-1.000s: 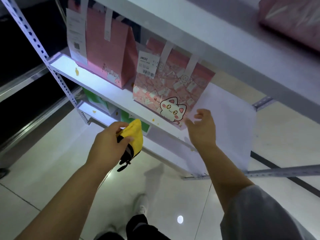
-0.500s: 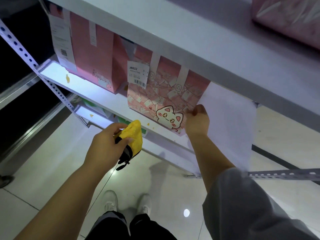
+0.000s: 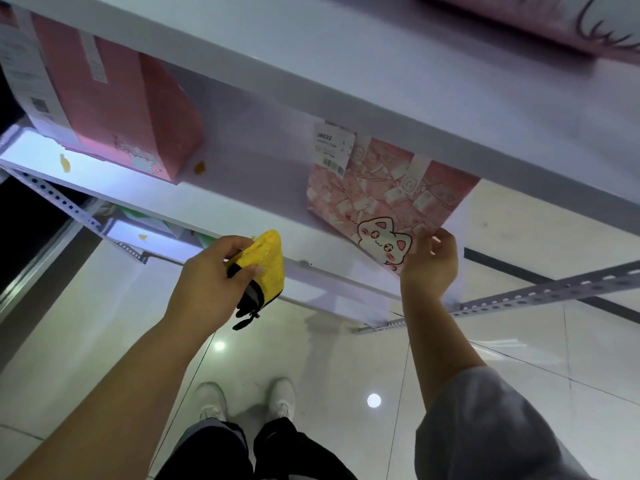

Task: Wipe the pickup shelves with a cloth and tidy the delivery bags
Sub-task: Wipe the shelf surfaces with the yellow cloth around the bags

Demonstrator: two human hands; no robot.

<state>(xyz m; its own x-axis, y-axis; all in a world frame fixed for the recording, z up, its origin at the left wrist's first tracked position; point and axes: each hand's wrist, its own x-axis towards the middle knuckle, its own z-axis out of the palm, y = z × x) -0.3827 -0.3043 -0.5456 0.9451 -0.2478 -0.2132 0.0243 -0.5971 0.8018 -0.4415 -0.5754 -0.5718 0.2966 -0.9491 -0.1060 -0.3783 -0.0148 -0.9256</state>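
Observation:
My left hand (image 3: pixel 211 275) grips a folded yellow cloth (image 3: pixel 266 268) with a black edge, held just in front of the middle shelf (image 3: pixel 242 209). My right hand (image 3: pixel 431 261) grips the lower right corner of a pink patterned delivery bag (image 3: pixel 377 192) with a cartoon cat and a white label; the bag stands near the right end of that shelf. A plain pink bag (image 3: pixel 117 109) with a long receipt stands at the shelf's left end, apart from the patterned one.
The upper shelf (image 3: pixel 346 64) overhangs the bags, with another pink bag (image 3: pixel 554 19) on top at the right. Small yellow scraps (image 3: pixel 199 167) lie on the middle shelf. A lower shelf (image 3: pixel 138 233) holds green items. Perforated metal posts (image 3: pixel 554 289) frame the rack.
My right hand closed on the patterned bag's corner and slid the bag to the right, opening a gap beside the plain pink bag. My left hand kept the cloth.

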